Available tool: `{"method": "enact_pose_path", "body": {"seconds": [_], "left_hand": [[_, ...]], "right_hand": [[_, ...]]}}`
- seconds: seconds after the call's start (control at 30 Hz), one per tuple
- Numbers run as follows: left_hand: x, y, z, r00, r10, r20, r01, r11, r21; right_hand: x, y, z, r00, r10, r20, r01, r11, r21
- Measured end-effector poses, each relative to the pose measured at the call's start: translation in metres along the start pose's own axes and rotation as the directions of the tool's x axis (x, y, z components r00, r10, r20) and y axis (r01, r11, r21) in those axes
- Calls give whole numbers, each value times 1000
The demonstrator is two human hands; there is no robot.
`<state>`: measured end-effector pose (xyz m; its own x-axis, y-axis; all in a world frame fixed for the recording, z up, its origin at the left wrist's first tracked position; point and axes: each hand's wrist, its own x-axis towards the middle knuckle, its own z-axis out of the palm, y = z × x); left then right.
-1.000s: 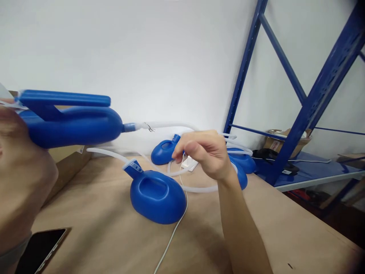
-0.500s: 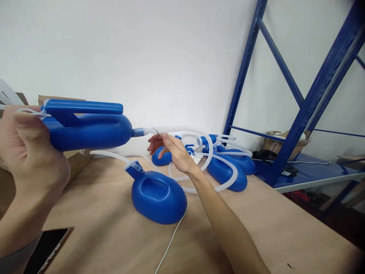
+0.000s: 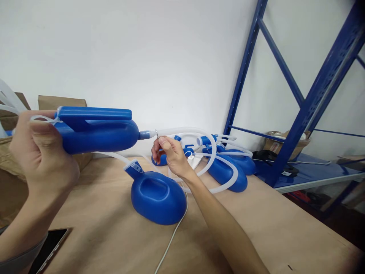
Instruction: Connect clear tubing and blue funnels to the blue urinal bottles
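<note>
My left hand [image 3: 47,150] is wrapped round the neck end of a blue urinal bottle [image 3: 99,137], held sideways above the table with its handle on top. A translucent hose [image 3: 186,130] joins the blue spout [image 3: 146,134] at the bottle's right end and loops down to the right. Beside that joint my right hand [image 3: 173,155] pinches a thin metal hose clamp [image 3: 156,133]; whether it encircles the hose is hard to make out. Below, another blue urinal bottle [image 3: 158,198] lies on the table, a hose in its neck.
More blue bottles [image 3: 226,173] with coiled hoses lie at the back of the wooden table [image 3: 114,243]. A phone [image 3: 51,247] is at the front left, cardboard boxes [image 3: 61,102] behind it. A white cable [image 3: 173,236] runs forward. Blue metal shelving [image 3: 288,72] stands right.
The held bottle and my left hand have shifted right and slightly down. My right hand has turned, its fingers now curled in, with the metal clamp upright by the hose joint.
</note>
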<state>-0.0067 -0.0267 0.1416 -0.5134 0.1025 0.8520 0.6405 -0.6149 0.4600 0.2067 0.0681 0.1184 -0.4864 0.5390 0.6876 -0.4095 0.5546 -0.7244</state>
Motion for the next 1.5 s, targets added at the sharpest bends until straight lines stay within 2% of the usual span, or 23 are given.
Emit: {"method": "enact_pose_path", "body": {"seconds": [0.1,0.17,0.33,0.5,0.63,0.73,0.93,1.07,1.2,1.3,1.37,1.43,1.5], "left_hand": [[0,1,2,987,161,23,-163,974,158],[-1,6,2,981,191,43,-195,958,209],[-3,17,1,978,181,104,-202,947,251],[-3,11,4,981,167,98,-176,980,92],[-5,4,9,981,184,67,-187,982,36],[-7,2,9,981,179,78,-184,981,63],[-7,3,5,968,239,81,-249,954,167],[-9,3,5,975,199,99,-210,970,123],[-8,1,6,973,209,101,-220,968,122],[-5,-2,4,966,244,90,-255,955,152],[-3,-1,2,964,253,74,-263,945,194],[-2,4,0,968,237,80,-250,937,244],[-3,14,-2,976,195,102,-217,925,312]], "right_hand": [[1,0,3,999,1,-35,-1,1000,10],[1,1,3,999,10,-52,-10,1000,8],[3,2,4,998,6,-68,-3,999,45],[5,3,5,998,13,-56,-7,993,117],[5,4,10,999,28,-46,-23,995,101],[4,5,16,999,8,-48,-5,997,75],[2,8,18,993,-45,-105,43,999,-17],[2,12,21,993,-24,-119,28,999,35],[4,11,23,997,43,-64,-39,997,64],[4,8,16,997,77,-30,-78,995,-57],[2,6,9,997,31,-77,-45,981,-191],[-1,3,1,975,-107,-192,29,928,-371],[-4,-2,-6,904,-342,-258,120,779,-615]]}}
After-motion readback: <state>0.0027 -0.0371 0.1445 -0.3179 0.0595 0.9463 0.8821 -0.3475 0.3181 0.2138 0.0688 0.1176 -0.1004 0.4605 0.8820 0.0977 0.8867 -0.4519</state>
